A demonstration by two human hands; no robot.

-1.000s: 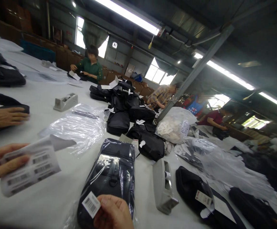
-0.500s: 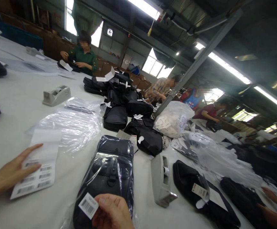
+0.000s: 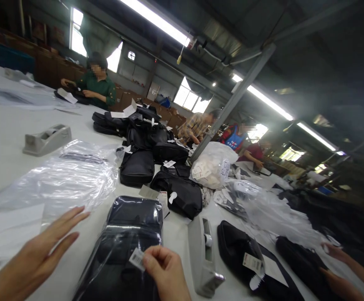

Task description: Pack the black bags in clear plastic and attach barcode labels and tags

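Between the thumb and fingers of my right hand [image 3: 167, 269] is a small barcode sticker [image 3: 137, 258]. It is held over a black bag [image 3: 132, 234] in a clear plastic sleeve, lying flat on the white table. My left hand [image 3: 48, 251] is open, fingers stretched out, to the left of the bag and holding nothing. Beside and partly behind it lies a white label sheet [image 3: 12, 230], with printed barcodes at its lower edge. Whether the left fingers touch the table cannot be seen.
Clear plastic bags [image 3: 81, 171] lie beyond my left hand, near a grey tape dispenser [image 3: 47, 139]. Another tape dispenser [image 3: 202, 259] stands right of the bag. Black bags [image 3: 138, 167] are piled ahead. A co-worker's hands [image 3: 339, 267] reach in at right; other people work farther back.
My left hand has come off the label sheet and moved right, toward the wrapped bag. My right hand has carried the sticker up over the bag's middle. The view has shifted.
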